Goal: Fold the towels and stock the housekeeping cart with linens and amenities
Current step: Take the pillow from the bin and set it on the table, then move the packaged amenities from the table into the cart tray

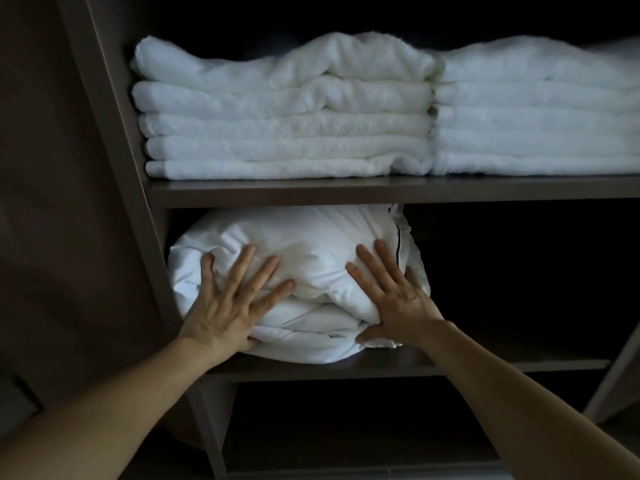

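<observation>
A bulky white folded duvet (304, 244) with a thin dark piped edge fills the left part of the lower shelf (485, 363). My left hand (228, 303) lies flat on its left front, fingers spread, thumb under a fold. My right hand (391, 296) presses flat on its right front, fingers apart, thumb tucked at the bottom fold. Neither hand closes around the bundle. On the upper shelf (346, 192) rest two stacks of folded white towels, one at the left (284, 112) and one at the right (533, 112).
The dark wooden shelving has an upright side panel (114, 133) at the left. The right part of the lower shelf is dark and looks unoccupied. A further dark compartment (346, 427) opens below. A slanted frame piece (613, 379) shows at the right edge.
</observation>
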